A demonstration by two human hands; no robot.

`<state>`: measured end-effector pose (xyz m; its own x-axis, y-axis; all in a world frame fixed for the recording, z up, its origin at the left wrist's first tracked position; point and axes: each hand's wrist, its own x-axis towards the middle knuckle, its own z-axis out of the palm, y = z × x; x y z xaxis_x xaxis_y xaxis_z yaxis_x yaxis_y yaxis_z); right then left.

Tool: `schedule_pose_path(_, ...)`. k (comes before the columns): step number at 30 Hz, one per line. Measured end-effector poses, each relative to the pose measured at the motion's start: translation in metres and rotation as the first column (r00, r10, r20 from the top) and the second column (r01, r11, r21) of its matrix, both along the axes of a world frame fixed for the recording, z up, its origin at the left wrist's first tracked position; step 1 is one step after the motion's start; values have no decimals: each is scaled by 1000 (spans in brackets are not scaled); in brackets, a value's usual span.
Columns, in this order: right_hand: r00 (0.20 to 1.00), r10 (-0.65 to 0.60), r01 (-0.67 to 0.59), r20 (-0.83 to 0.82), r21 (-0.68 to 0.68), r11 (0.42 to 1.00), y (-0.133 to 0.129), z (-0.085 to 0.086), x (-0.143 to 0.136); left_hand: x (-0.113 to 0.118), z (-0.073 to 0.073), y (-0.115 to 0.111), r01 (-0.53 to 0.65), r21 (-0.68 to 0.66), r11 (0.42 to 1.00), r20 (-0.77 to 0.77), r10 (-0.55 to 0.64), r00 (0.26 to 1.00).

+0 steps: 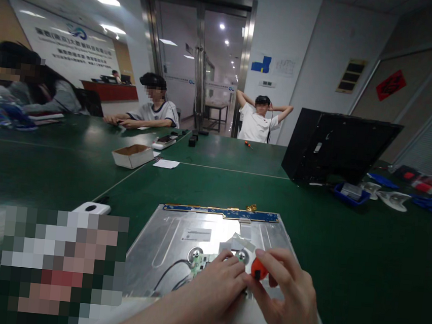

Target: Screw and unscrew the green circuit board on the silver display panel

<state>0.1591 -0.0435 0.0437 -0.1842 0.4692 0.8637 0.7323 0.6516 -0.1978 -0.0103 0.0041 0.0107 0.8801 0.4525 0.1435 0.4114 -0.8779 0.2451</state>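
Note:
A flat metal panel [164, 228], which looks like the back of a display, lies before me. A blue circuit strip [196, 210] runs along its far edge. My right hand [291, 291] pinches the orange handle of a screwdriver [258, 269]; its tip is hidden. Close beside it, my left hand [219, 284] is bent over a small green circuit board [199, 263], fingers curled down, and what they hold is hidden. Strips of pale tape [236, 243] stick up behind the left fingers. Black cables [169, 269] run from the board to the left.
A large black monitor housing [332, 147] and a blue tray [351, 194] stand at right. An open cardboard box [132, 156] and a second orange screwdriver [248, 144] lie farther back. A white device [91, 207] is at left. Several people sit around the green table [221, 188].

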Motion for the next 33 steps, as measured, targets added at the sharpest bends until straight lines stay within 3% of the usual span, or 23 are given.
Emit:
schedule_pose_path(9, 999, 50, -50, -6, -112, 992, -3, -1, 0, -1, 5, 1, 13, -31, 999, -25, -13, 1000)
schedule_pose_path(18, 1000, -9, 9, 7, -9, 1000, 1, -2, 0, 0, 3, 0, -1, -21, 1000, -30, 1, 1000)
schedule_pose_path(27, 999, 46, -43, 27, -121, 992, -4, -1, 1, 1, 6, 1, 8, -30, 1000, -49, -9, 999)
schedule_pose_path(33, 999, 47, -46, 11, -86, 995, -3, -2, 0, -1, 5, 2, 17, -31, 999, -42, -19, 999)
